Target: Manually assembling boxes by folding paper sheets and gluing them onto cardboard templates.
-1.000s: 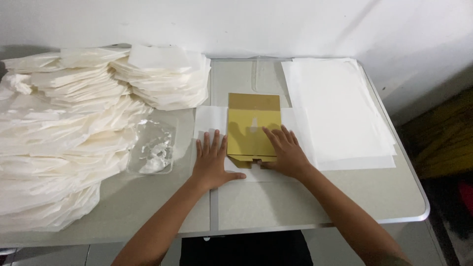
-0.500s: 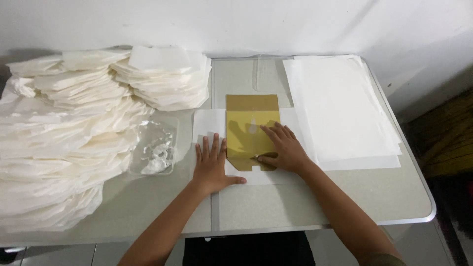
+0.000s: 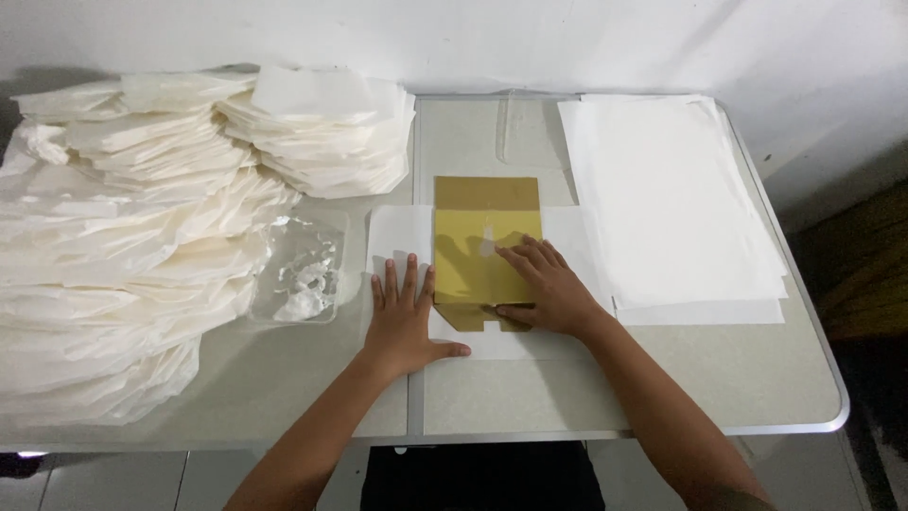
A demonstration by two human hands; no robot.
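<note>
I saw the gold card lying on a white sheet; my left hand pressed flat beside it, fingers spread, my right hand flat on it, fingers splayed.

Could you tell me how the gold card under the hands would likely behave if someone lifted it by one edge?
The gold card lies flat with crisp edges, so it probably stays fairly stiff. Its glossy face suggests it may slide on the white sheet beneath. Being thin, it is likely light.

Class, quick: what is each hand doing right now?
Left hand: open, flat on the white paper.
Right hand: open, pressing the gold card.
</note>
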